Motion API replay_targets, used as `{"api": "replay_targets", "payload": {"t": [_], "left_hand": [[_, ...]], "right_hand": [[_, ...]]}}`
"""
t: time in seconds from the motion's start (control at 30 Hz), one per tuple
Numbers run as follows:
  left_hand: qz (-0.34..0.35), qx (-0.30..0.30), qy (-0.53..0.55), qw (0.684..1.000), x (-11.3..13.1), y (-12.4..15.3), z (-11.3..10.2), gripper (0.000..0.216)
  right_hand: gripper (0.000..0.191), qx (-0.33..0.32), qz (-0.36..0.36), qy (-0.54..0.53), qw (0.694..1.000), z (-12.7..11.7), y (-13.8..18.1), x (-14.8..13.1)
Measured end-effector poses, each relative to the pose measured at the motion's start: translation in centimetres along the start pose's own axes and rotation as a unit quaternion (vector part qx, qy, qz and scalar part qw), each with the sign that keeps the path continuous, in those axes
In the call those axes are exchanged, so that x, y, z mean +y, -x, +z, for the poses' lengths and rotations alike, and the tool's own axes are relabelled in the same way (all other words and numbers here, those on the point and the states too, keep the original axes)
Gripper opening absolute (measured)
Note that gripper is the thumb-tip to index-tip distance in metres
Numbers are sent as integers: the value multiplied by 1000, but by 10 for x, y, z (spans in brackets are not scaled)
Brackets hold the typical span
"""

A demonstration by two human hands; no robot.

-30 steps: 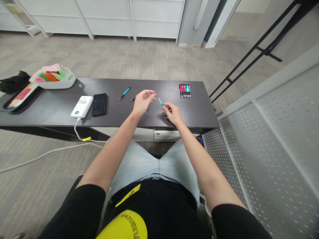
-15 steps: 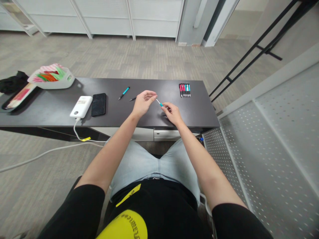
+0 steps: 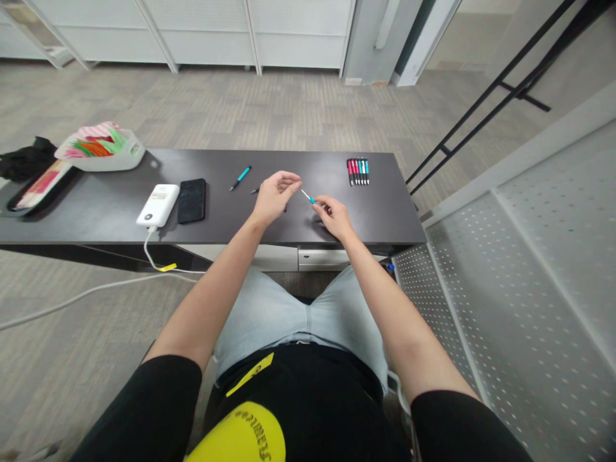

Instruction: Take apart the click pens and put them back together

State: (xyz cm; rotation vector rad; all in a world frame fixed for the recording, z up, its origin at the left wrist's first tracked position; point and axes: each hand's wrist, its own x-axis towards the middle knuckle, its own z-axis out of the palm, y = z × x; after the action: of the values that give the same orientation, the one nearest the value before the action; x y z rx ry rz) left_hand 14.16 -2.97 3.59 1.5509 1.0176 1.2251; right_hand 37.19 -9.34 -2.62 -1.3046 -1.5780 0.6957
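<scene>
Over the dark table, my left hand (image 3: 275,200) pinches one end of a thin white pen refill (image 3: 305,194). My right hand (image 3: 333,216) is closed around a teal pen barrel (image 3: 312,200), mostly covered by the fingers. The refill's other end meets the barrel's opening; how deep it sits inside I cannot tell. Just left of my left hand lies a dark pen part (image 3: 255,190), partly hidden by that hand. A blue-and-black pen (image 3: 240,178) rests further left. At the right, several red, blue and black pens (image 3: 357,172) lie side by side in a row.
On the dark table (image 3: 221,228) are a black phone (image 3: 191,200) and a white power bank (image 3: 158,205) with a cable running off the front edge. A white basket (image 3: 135,154) and a dark tray (image 3: 36,199) stand far left. A perforated panel (image 3: 520,276) borders the right.
Both hands keep nearly the same pose, refill and barrel still between them. The whole view has shifted very slightly.
</scene>
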Motion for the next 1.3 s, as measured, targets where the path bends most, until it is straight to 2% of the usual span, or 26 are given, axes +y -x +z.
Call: {"api": "replay_targets", "payload": {"t": [0.17,0.37,0.63,1.0,1.13,1.3], "left_hand": [[13,32,2,999,2,-3,-4,14],[14,-8,-18,1000,1,0,-3,12],[-3,-50,-53,997,3,7,1,13],[-10,-63,-81,995,2,15,13,16],[11,-85,-142,986,0,10,-6,39],[28,-65,-320,945,-16,2,-50,35]], "right_hand": [[24,-8,1,6,1000,0,1,4],[18,-12,-11,2,1000,-1,1,8],[19,-16,-11,8,1000,0,1,9],[24,-19,-10,3,1000,0,1,8],[22,-11,0,7,1000,-1,1,7],[23,-9,14,10,1000,-1,1,7]]}}
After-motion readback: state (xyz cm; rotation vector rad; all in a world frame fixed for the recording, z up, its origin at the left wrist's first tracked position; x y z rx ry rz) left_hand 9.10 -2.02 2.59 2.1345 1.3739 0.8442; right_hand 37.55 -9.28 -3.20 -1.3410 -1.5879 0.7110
